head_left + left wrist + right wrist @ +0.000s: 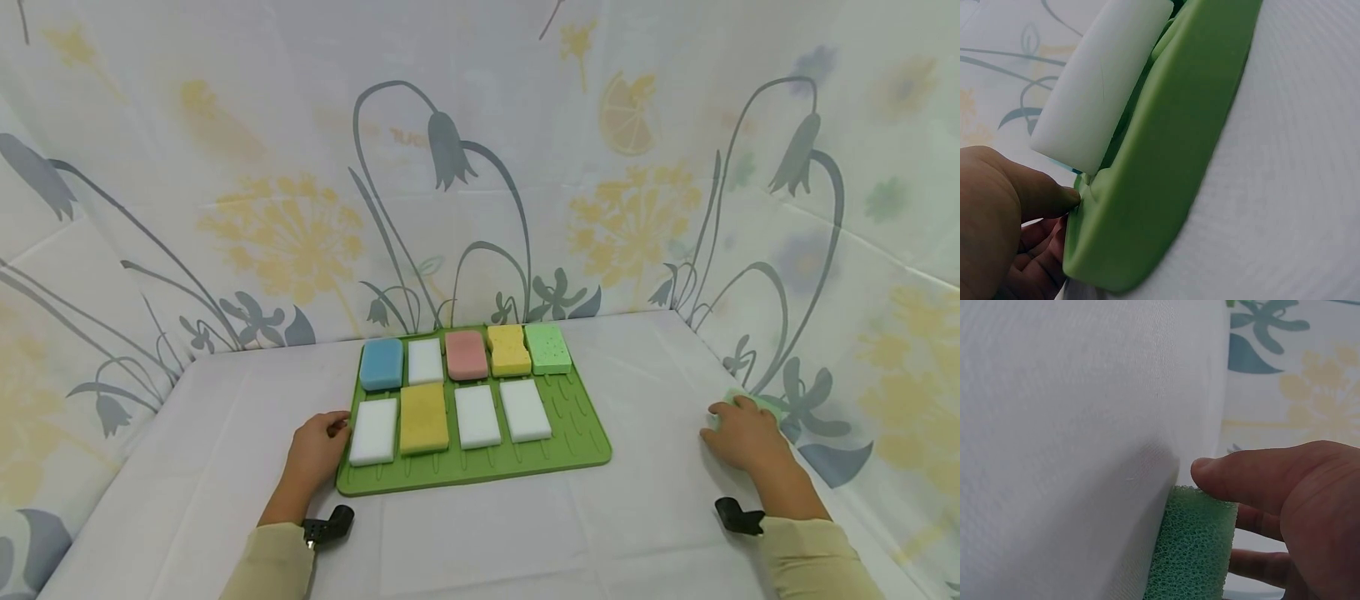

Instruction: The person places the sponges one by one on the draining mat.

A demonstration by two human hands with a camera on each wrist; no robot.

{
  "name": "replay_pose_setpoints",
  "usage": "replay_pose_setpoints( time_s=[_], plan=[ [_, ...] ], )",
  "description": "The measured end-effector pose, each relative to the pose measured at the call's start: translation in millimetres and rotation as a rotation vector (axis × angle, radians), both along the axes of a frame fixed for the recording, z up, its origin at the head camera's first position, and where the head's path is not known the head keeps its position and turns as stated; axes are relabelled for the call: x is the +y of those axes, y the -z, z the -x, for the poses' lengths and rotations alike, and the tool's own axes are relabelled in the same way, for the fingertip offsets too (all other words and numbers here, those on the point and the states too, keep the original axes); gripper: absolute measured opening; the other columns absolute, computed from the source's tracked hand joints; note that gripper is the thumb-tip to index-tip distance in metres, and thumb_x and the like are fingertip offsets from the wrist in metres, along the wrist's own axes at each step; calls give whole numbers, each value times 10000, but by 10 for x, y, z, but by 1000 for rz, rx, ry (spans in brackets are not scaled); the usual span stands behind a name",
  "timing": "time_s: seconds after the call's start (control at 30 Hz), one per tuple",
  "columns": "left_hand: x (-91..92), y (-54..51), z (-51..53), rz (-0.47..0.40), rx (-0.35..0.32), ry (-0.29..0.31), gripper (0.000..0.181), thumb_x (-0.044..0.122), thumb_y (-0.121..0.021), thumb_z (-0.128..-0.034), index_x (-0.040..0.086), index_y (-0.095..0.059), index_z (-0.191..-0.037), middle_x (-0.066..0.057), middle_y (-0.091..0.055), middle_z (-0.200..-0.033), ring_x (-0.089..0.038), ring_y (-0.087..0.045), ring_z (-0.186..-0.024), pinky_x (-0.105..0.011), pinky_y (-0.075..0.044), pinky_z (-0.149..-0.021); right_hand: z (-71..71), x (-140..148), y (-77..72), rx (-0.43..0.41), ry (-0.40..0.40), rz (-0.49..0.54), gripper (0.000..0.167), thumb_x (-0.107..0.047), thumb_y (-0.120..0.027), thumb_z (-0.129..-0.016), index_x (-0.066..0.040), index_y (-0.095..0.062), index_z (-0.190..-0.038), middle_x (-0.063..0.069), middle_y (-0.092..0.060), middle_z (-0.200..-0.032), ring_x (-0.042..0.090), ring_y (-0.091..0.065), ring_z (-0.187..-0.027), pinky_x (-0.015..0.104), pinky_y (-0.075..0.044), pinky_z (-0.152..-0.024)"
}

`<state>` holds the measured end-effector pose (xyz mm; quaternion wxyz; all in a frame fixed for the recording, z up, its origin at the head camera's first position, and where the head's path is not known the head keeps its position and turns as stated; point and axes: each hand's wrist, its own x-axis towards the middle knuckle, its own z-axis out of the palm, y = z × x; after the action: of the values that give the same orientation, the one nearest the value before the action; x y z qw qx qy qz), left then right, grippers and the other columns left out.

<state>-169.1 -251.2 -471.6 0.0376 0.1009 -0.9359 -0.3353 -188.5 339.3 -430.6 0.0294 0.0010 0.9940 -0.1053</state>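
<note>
My left hand is at the left edge of a green ribbed mat. In the left wrist view its thumb presses on the mat's rim, with the other fingers curled at the outer side, so it pinches the corner. The nearest thing on the mat is a white sponge. Far to the right, my right hand holds a green sponge on the table. The right wrist view shows this porous sponge between the thumb and the fingers behind it; its far part is out of frame.
Sponges lie in two rows on the mat: blue, pink, wavy-sided yellow, light green and white behind; yellow and white in front. A flower-printed cloth wall rises behind and on both sides.
</note>
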Motion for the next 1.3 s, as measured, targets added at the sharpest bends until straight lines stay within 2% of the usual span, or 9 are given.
replay_pose_setpoints(
  time_s=[0.33,0.7,0.93,1.3],
  plan=[
    [6,2,10,-4,-1,-3,357,145,-538,-961,-9,-600,-1277,-171,-642,-1105,-271,-596,-996,-409,-498,-798,-33,20,-3,36,-19,-9,534,-217,-609,-816,129,-529,-1215,462,-321,-1304,715,-334,-1123,735,-339,-902],
    [-1,6,18,-3,7,1,358,141,-539,-957,-16,-602,-1272,-171,-646,-1089,-260,-596,-972,-399,-500,-776,-31,13,27,73,-41,0,504,-204,-586,-810,104,-557,-1209,447,-358,-1302,675,-375,-1132,706,-378,-887],
    [-6,20,19,1,6,2,364,147,-533,-959,-13,-598,-1279,-166,-645,-1091,-255,-593,-974,-396,-498,-778,-30,-98,16,90,-50,53,490,-196,-602,-822,87,-565,-1221,428,-354,-1330,646,-359,-1170,705,-373,-906],
    [-11,17,22,6,11,9,362,145,-535,-958,-15,-599,-1277,-166,-646,-1082,-255,-593,-964,-394,-498,-771,46,-342,58,137,-122,99,474,-181,-620,-816,46,-584,-1230,407,-363,-1364,614,-362,-1214,698,-365,-935]
  ],
)
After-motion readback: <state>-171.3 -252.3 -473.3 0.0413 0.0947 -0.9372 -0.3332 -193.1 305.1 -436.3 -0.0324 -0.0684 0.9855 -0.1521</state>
